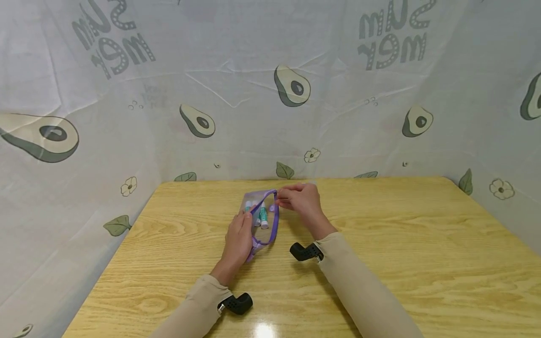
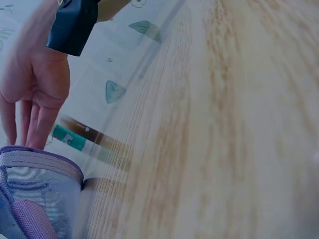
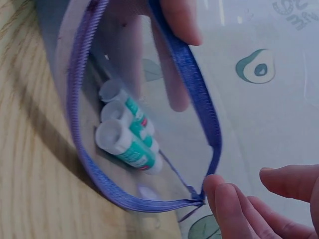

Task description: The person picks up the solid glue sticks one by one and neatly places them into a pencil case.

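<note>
A purple-edged mesh zipper pouch (image 1: 275,225) lies unzipped on the table, its mouth spread wide. Inside it are three white glue sticks (image 3: 130,152) with green labels, side by side. My left hand (image 1: 238,237) grips the pouch's left side, thumb over the zipper edge and fingers behind the mesh. At the pouch's far right corner, the fingertips of my right hand (image 1: 302,199) are at the zipper's end. The right wrist view shows that hand's thumb apart from its fingers, nothing pinched between them. In the left wrist view, the near end of the pouch (image 2: 42,174) appears.
The wooden table (image 1: 405,225) extends on both sides of the pouch. Behind it hangs a pale curtain (image 1: 249,94) printed with avocados and leaves. Each sleeve carries a black camera mount (image 1: 304,252) at the wrist.
</note>
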A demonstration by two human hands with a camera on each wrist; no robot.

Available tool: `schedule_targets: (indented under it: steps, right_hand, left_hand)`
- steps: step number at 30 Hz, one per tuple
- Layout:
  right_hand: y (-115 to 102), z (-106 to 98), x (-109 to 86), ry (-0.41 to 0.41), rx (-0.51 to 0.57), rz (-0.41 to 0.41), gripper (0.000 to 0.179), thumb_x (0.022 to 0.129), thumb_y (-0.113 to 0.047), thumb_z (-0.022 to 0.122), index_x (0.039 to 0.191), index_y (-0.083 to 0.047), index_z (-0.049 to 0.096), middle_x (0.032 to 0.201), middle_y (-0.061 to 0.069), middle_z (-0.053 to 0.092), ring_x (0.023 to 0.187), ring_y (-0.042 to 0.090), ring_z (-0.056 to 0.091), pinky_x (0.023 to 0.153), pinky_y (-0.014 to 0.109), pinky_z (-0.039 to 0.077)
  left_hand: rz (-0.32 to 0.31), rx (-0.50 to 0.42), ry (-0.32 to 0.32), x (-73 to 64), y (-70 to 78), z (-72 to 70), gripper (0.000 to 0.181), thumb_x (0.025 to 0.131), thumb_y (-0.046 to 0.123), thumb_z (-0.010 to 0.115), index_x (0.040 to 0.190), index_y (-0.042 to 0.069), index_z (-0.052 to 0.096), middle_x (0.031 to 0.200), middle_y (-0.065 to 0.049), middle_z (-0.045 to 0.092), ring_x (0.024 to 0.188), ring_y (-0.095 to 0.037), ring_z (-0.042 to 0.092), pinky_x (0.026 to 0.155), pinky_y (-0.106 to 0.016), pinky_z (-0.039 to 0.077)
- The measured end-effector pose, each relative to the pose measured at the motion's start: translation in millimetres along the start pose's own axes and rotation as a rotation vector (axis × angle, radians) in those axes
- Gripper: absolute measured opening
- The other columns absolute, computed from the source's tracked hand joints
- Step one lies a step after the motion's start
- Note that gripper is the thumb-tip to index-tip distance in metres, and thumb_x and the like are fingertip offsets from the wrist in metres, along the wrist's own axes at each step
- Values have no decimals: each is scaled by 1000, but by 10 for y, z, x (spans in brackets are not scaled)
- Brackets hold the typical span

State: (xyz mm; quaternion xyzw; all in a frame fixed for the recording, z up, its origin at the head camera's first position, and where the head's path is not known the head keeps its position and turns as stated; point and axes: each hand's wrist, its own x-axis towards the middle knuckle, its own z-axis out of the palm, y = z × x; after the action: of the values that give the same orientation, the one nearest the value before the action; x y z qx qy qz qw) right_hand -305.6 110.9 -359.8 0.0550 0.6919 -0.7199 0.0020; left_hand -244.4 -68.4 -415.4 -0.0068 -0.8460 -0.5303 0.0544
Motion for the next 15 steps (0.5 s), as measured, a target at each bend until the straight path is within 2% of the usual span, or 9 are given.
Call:
schedule_targets:
  steps: [7, 12, 15]
  right_hand:
    - [-91, -36, -48, -23, 15, -74, 29, 90, -12, 71, 112, 7, 69, 113, 30, 69, 89, 31, 75, 80, 35, 60]
    - [-153, -63, -72, -25, -3, -106, 29, 92, -13, 70, 113, 7, 68, 107, 26, 71, 88, 29, 75, 79, 33, 60]
    - [-183, -74, -77, -23, -8, -114, 29, 92, -13, 70, 114, 6, 68, 107, 25, 72, 88, 27, 76, 79, 31, 60]
  left_hand:
    - [50, -7, -1, -25, -2, -16, 53, 108, 38, 24, 148, 12, 47, 159, -23, 29, 149, -45, 19, 119, -66, 13]
    - [24, -7, 1, -31, 12, -18, 57, 108, 39, 25, 150, 5, 40, 159, -20, 30, 150, -42, 18, 119, -64, 13]
    - [22, -10, -1, -32, 16, -17, 57, 108, 38, 25, 150, 4, 40, 159, -20, 30, 151, -42, 18, 120, -63, 13]
